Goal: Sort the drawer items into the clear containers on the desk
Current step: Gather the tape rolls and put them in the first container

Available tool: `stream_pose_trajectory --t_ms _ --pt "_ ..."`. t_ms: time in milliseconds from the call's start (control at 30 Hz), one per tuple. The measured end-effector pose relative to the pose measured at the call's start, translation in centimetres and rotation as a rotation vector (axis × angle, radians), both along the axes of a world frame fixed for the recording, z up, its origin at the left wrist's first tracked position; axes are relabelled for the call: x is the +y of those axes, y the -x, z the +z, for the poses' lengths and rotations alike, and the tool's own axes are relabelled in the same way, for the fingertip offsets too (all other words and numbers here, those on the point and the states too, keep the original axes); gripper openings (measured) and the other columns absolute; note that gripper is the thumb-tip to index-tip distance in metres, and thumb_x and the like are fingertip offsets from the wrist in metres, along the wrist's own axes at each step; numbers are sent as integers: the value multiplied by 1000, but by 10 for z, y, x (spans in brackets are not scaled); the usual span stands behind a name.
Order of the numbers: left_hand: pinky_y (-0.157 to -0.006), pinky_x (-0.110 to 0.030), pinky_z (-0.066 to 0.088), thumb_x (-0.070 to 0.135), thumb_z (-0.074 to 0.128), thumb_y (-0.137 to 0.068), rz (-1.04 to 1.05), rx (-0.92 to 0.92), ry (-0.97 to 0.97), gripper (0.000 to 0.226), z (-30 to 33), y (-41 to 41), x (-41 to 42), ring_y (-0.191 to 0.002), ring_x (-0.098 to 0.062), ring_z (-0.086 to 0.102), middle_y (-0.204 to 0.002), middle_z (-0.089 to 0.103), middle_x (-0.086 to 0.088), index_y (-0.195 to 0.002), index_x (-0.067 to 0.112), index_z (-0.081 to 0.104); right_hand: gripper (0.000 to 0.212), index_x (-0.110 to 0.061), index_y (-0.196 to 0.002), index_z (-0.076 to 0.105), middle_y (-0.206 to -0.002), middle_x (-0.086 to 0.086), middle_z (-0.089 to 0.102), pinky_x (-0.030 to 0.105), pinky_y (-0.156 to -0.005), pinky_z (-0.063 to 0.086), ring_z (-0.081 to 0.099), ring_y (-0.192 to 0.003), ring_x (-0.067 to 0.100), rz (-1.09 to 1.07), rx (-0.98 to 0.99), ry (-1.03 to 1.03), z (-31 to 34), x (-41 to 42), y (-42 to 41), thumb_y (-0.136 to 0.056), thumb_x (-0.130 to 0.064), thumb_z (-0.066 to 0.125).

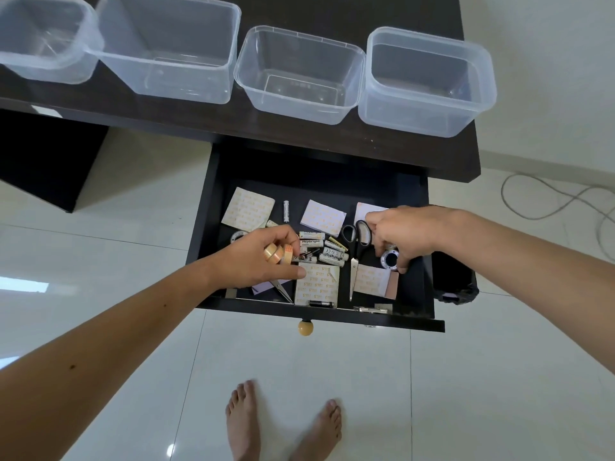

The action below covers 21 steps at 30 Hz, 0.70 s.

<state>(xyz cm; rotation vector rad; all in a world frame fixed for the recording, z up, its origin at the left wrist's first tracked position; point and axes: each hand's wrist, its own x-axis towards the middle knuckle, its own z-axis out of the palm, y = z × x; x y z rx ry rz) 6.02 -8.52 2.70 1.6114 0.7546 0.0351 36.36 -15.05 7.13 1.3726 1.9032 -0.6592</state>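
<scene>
The dark drawer (208,207) stands pulled out below the desk. In it lie several batteries (327,251), sticky-note pads (248,207), black-handled scissors (355,247) and tape rolls. My left hand (263,257) holds small tan tape rolls (278,253) over the drawer's left half. My right hand (402,234) reaches into the right half, its fingers curled around a clear tape roll (389,260) with a white core. Several clear containers stand on the desk above, among them a middle one (299,74) and a right one (427,81), all bare inside.
The dark desk (462,151) ends at its right edge beside the right container. A round wooden knob (305,327) sticks out of the drawer front. My bare feet (283,424) stand on white floor tiles. A cable (565,201) lies on the floor at right.
</scene>
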Motion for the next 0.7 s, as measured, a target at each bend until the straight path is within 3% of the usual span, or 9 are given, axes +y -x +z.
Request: stream_pose_trajectory --t_ms 100,200,267,333,400,467,567,633,700 --pt "-73 -17 52 25 86 -85 -7 11 -30 24 2 3 -1 -76 2 60 -91 62 18 -101 32 70 41 -35 -121 75 -110 -13 40 29 -70 44 44 -97 12 10 38 -27 4 -4 -2 -82 -39 87" --pt "-72 -18 54 23 87 -85 -1 27 -83 26 10 8 0 -81 3 62 -101 63 14 -103 34 70 37 -38 -118 72 -109 -15 46 31 -75 49 49 -98 11 -42 104 -75 10 -10 -5 -82 -39 82" --pt "-69 -22 59 19 87 -84 30 52 -87 28 16 13 3 -84 -2 67 -106 64 11 -101 33 70 35 -38 -114 70 -106 -17 53 27 -71 48 53 -97 9 -117 183 -113 14 -13 -6 -80 -38 81" --pt "-67 -24 60 16 89 -81 64 83 -94 30 23 21 9 -85 -7 70 -103 69 12 -98 33 71 36 -39 -112 70 -102 -16 62 25 -68 48 58 -96 8 -210 266 -143 16 -17 -3 -78 -35 82" --pt "-71 -24 60 15 91 -78 85 95 -106 32 33 30 17 -86 -8 72 -97 73 14 -95 34 73 36 -42 -109 71 -94 -13 69 32 -71 56 63 -90 9 -322 347 -153 17 -19 4 -76 -36 85" --pt "-85 -35 64 13 93 -76 120 77 -101 33 42 41 24 -96 -15 76 -100 76 7 -96 32 75 38 -47 -110 70 -93 -13 70 37 -72 58 64 -85 7 -382 430 -146 15 -17 16 -76 -39 86" --pt "-94 -51 62 17 95 -71 196 53 -77 33 52 58 30 -98 -24 78 -99 79 -3 -97 30 80 47 -58 -122 67 -106 -17 71 30 -79 57 64 -91 6 -422 561 -99 12 -9 42 -84 -36 82" --pt "-97 -56 59 26 96 -66 235 47 -79 37 56 69 33 -98 -30 77 -98 80 -4 -99 30 81 43 -57 -118 72 -112 -20 70 33 -89 57 65 -102 5 -449 645 -116 9 0 62 -84 -32 81" --pt "-96 -54 60 30 95 -63 266 33 -67 41 58 80 35 -95 -37 76 -97 80 -7 -102 30 82 40 -55 -110 75 -111 -22 71 32 -87 58 66 -103 4 -500 720 -146 5 9 82 -81 -28 81"
